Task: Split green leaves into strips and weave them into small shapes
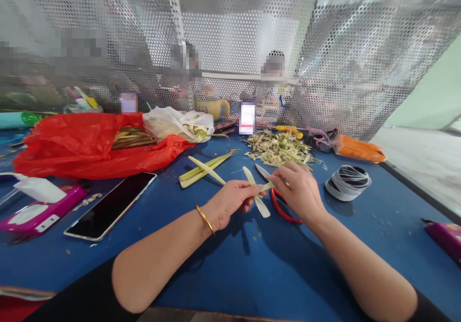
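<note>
My left hand point(230, 203), with a gold bangle on the wrist, is closed in a pinch on pale green leaf strips point(256, 192) that cross each other just above the blue table point(252, 274). My right hand point(298, 190) is closed on the other end of the same strips. Red-handled scissors point(279, 207) lie on the table right under and beside my right hand, blade pointing away. More long leaf strips point(205, 168) lie on the table just beyond my left hand.
A red plastic bag point(82, 144) with leaves and a white bag point(176, 123) sit at the back left. A phone point(110, 207) and a pink case point(39, 211) lie at left. Leaf trimmings point(279, 147), an orange packet point(360, 150) and a band coil point(347, 182) lie right. A perforated metal screen point(342, 58) stands behind; people sit beyond it.
</note>
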`<state>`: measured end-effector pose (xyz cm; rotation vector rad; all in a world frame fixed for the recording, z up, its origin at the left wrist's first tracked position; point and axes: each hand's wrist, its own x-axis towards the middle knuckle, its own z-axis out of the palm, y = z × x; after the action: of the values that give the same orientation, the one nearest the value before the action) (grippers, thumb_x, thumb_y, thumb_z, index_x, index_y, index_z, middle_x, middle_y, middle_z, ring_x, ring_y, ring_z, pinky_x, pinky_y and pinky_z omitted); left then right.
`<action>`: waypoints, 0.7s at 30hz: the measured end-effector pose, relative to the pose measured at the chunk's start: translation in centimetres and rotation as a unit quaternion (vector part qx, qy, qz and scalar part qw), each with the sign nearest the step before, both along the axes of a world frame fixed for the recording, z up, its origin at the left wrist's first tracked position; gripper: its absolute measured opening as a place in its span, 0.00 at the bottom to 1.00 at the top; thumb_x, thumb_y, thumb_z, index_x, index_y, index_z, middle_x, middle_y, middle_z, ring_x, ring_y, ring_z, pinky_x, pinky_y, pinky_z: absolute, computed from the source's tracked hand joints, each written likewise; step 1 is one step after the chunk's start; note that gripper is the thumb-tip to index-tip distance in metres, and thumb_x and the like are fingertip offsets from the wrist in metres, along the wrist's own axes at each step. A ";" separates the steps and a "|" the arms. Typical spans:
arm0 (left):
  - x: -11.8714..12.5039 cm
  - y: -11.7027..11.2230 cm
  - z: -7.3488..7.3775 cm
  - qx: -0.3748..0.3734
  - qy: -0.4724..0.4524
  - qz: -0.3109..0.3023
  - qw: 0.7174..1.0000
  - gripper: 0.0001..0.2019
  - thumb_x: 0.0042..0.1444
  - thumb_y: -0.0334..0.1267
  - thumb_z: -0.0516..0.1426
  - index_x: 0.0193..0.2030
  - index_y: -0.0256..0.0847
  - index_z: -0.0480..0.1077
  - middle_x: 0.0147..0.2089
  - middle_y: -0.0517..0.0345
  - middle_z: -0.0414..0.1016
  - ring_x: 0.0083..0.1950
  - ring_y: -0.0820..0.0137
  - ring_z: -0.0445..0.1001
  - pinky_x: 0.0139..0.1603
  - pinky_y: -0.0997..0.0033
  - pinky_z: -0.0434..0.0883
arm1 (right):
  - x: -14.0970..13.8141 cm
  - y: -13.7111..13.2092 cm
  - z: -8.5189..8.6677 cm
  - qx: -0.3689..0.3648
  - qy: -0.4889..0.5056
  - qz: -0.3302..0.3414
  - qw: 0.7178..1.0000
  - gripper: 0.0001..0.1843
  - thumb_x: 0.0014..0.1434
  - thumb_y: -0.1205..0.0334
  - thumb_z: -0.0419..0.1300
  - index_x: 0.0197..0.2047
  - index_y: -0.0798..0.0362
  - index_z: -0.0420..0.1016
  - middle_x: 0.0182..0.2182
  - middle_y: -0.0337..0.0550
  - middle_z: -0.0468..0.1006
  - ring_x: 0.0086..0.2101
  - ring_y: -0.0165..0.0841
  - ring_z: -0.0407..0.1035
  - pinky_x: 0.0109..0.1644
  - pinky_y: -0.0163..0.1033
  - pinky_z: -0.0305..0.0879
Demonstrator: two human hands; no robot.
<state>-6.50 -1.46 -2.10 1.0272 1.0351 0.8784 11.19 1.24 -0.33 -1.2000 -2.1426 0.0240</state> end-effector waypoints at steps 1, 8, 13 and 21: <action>0.0 0.1 0.0 -0.015 -0.020 0.010 1.000 0.16 0.50 0.49 0.61 0.31 0.34 0.74 0.20 0.63 0.65 0.21 0.78 0.61 0.25 0.76 0.59 | 0.0 -0.3 0.3 0.058 -0.004 0.011 0.998 0.11 0.62 0.58 0.55 0.31 0.53 0.74 0.34 0.44 0.74 0.36 0.35 0.66 0.40 0.39 0.57; -0.1 0.7 -0.4 -0.059 -0.143 0.034 0.987 0.09 0.44 0.38 0.65 0.28 0.34 0.74 0.26 0.59 0.72 0.27 0.78 0.68 0.28 0.79 0.64 | -1.4 -2.4 0.4 0.144 -0.222 0.226 0.938 0.11 0.65 0.66 0.49 0.42 0.55 0.72 0.31 0.43 0.74 0.33 0.34 0.64 0.40 0.42 0.54; 0.2 0.7 -0.6 -0.045 -0.135 0.010 0.990 0.15 0.37 0.40 0.69 0.30 0.32 0.76 0.27 0.57 0.73 0.28 0.77 0.67 0.29 0.79 0.63 | -1.9 -2.3 -0.8 0.160 -0.281 0.207 0.923 0.13 0.66 0.69 0.47 0.33 0.55 0.69 0.30 0.43 0.72 0.31 0.34 0.61 0.39 0.42 0.52; 0.6 -0.3 0.0 -0.054 -0.143 0.045 0.987 0.19 0.32 0.39 0.71 0.31 0.32 0.77 0.28 0.55 0.75 0.30 0.74 0.69 0.30 0.76 0.63 | -2.3 -3.3 -0.8 0.183 -0.189 0.250 0.932 0.18 0.66 0.71 0.43 0.28 0.54 0.67 0.25 0.41 0.69 0.29 0.33 0.61 0.40 0.40 0.54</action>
<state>-5.93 -1.72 -2.09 0.7427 0.8796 1.0006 8.92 -2.10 -1.17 -0.4480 -2.5897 -0.3953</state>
